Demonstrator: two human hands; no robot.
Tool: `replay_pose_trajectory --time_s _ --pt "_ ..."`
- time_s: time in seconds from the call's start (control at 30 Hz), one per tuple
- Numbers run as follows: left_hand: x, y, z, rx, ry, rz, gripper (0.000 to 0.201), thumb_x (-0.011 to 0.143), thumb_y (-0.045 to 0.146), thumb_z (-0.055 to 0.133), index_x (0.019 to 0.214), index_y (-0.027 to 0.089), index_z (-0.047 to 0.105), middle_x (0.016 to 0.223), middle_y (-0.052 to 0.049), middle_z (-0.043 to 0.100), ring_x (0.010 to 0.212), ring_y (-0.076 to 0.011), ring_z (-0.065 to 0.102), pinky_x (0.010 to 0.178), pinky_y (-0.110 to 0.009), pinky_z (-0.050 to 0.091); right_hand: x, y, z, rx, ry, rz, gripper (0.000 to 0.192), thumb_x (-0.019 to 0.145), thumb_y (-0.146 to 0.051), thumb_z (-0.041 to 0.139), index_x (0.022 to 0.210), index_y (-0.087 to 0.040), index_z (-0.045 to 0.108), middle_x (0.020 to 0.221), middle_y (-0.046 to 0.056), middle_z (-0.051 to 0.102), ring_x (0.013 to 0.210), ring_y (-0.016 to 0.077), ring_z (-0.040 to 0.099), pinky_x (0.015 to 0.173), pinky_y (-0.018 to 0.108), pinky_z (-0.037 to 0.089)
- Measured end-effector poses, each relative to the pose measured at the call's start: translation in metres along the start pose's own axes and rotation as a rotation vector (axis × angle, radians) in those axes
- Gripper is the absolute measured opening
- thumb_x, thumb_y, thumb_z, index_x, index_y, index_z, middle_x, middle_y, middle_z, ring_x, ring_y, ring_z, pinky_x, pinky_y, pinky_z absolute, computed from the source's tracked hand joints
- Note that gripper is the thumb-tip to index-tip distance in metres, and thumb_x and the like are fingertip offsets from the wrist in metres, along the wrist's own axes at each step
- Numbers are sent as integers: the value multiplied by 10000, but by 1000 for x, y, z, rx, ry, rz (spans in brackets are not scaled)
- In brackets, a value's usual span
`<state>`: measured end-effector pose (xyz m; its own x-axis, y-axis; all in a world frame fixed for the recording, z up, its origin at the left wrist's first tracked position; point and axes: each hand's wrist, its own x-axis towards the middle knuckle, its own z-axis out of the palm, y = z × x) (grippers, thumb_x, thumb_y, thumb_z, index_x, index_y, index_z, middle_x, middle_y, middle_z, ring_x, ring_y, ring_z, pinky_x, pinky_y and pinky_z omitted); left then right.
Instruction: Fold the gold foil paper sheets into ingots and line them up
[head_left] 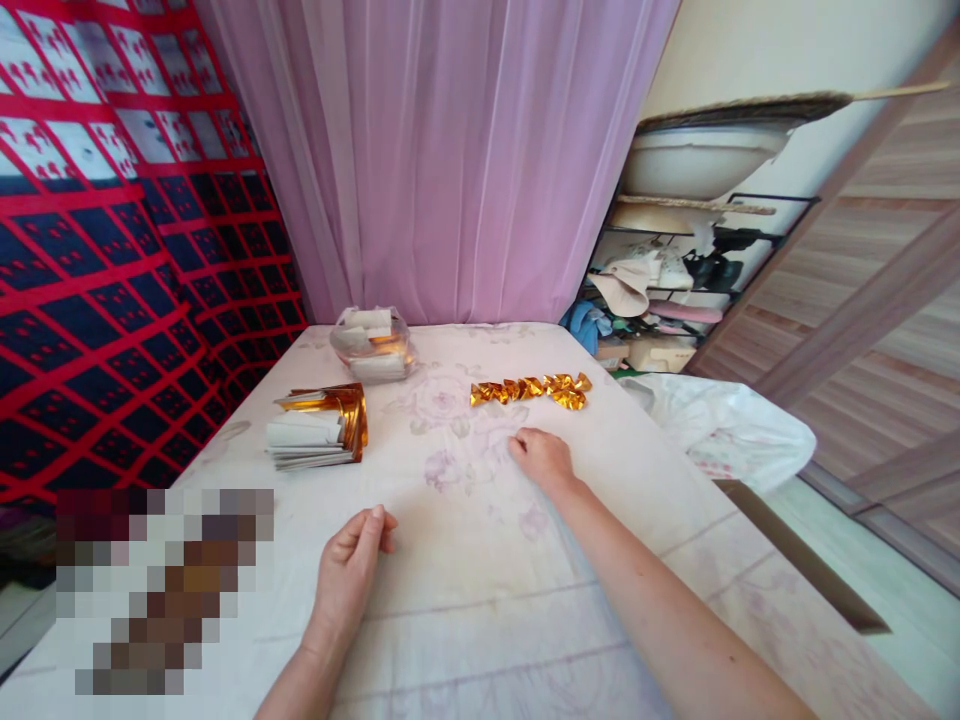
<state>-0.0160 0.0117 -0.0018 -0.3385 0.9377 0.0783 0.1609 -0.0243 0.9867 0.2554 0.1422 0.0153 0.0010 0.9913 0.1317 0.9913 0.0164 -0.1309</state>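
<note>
My left hand (358,548) rests over the near part of the table, its fingers curled in and the thumb laid along them; nothing shows in it. Further forward, my right hand (543,458) is closed in a loose fist with its back up, and I see nothing held there. Just beyond it lies a row of twisted, folded gold foil pieces (529,390). Ahead of my left hand sits a stack of folded gold foil sheets with whitish paper sides (315,432). Behind that stack stands a clear plastic bag (373,345) holding more paper and foil.
A pale floral cloth covers the table (465,600). A blurred patch (172,590) hides something at its left. Lilac curtains (450,150) hang behind. On the right are a loaded shelf rack (667,270) and a white plastic bag (727,430) by the table edge.
</note>
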Motion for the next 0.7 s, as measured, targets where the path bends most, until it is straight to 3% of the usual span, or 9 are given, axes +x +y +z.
replay_pose_trajectory --time_s 0.1,0.2,0.4,0.57,0.7 --pt "11 1 -12 -321 107 -165 549 596 708 712 674 169 643 645 -6 625 537 -133 546 549 -259 469 1 -45 -1 59 -10 -150 257 932 -302 478 917 -240 727 996 44 743 903 168 667 735 235 427" --pt "22 -2 -27 -462 221 -177 534 570 676 747 683 167 633 675 3 619 543 -118 538 558 -254 475 6 -92 -1 123 -11 -273 242 932 -260 481 987 -269 716 1012 19 734 925 156 657 752 227 433" --pt "36 -17 -46 -359 507 -37 399 722 546 678 875 178 686 849 -12 647 676 -113 569 673 -249 475 28 -172 2 242 2 -431 248 944 -263 488 1017 -298 723 1061 1 719 974 162 651 795 233 456" --pt "36 -22 -44 -381 549 -61 407 717 546 675 904 184 675 886 -7 644 674 -100 572 700 -252 473 53 -214 3 308 29 -496 292 944 -247 507 1186 -303 661 1141 8 689 1036 170 632 836 251 468" --pt "35 -24 -42 -321 534 -55 420 750 571 641 915 186 678 882 -13 645 688 -115 579 706 -264 471 69 -236 0 330 49 -573 290 930 -260 565 1213 -295 622 1149 8 668 1052 163 615 852 251 460"
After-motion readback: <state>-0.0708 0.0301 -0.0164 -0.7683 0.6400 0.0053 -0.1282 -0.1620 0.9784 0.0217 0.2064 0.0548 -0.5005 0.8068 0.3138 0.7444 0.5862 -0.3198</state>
